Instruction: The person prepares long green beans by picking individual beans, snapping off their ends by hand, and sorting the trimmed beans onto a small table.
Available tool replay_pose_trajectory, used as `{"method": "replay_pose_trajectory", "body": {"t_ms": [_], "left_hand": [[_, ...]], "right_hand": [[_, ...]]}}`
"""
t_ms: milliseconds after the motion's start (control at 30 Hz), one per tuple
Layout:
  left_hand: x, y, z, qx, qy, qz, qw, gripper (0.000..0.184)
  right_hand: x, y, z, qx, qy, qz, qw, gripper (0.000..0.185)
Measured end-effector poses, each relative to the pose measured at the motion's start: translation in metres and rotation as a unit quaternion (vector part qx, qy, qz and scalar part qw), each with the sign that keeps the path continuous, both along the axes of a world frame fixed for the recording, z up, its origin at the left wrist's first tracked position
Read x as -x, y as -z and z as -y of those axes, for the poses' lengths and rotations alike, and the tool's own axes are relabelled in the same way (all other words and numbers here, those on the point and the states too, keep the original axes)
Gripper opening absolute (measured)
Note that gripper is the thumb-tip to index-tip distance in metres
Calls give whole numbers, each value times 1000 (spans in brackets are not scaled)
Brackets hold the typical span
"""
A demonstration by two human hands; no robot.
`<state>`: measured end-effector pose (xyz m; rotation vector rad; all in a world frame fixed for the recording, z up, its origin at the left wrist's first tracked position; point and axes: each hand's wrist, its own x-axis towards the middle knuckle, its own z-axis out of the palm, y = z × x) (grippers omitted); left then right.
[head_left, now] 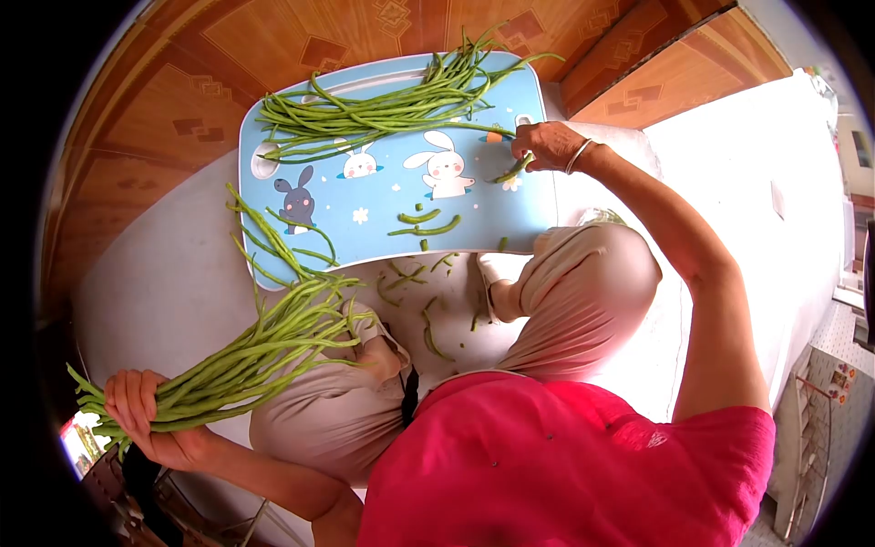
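My left hand is wrapped round one end of a big bunch of long green beans, low at the left. The bunch's loose ends reach up to the left edge of a blue tray table with rabbit pictures. My right hand is closed at the table's right side, with green bean pieces at its fingertips and the tip of a long bean beside it. A second pile of long beans lies across the table's far side. Short bean pieces lie near its front edge.
Bean scraps are scattered on the floor between my feet, in front of the table. Wooden panels stand behind the table. A clear plastic item lies by my right knee. A rack is at the far right.
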<state>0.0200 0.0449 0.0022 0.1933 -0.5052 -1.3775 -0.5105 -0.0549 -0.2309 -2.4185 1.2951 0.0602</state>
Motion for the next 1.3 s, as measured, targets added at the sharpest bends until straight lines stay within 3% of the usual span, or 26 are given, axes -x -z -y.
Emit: {"method": "replay_pose_trajectory", "body": {"t_ms": [67, 233, 367, 467, 600, 667, 933, 1000, 1167, 1300], "left_hand": [[3, -1, 0, -6, -6, 2, 1000, 14], [9, -3, 0, -4, 11, -4, 1000, 15], [7, -4, 1, -4, 26, -4, 1000, 17], [6, -4, 0, -3, 20, 2, 1000, 14], [8, -5, 0, -2, 8, 12, 1000, 14], [8, -5, 0, 2, 9, 12, 1000, 13], [10, -5, 0, 1, -4, 17, 1000, 10], [9, -5, 0, 2, -8, 16, 1000, 10], [10, -3, 0, -7, -26, 21, 999, 10], [9, -2, 1, -3, -18, 26, 1000, 11]], "right_hand": [[1, 17, -7, 56, -18, -35, 998, 14], [-10, 8, -4, -96, 95, 166, 977, 12], [-24, -12, -4, -259, 184, 248, 915, 15], [-27, 0, -7, -287, 182, 313, 887, 15], [-35, 16, -16, -268, 123, 243, 924, 14], [-34, 25, -19, -196, 76, 265, 941, 13], [-21, 20, 5, 29, 95, 182, 978, 18], [-21, 14, 11, 14, 155, 185, 970, 16], [-27, 2, 22, 53, 160, 58, 984, 19], [-48, -10, 43, 134, 166, 71, 974, 23]]}}
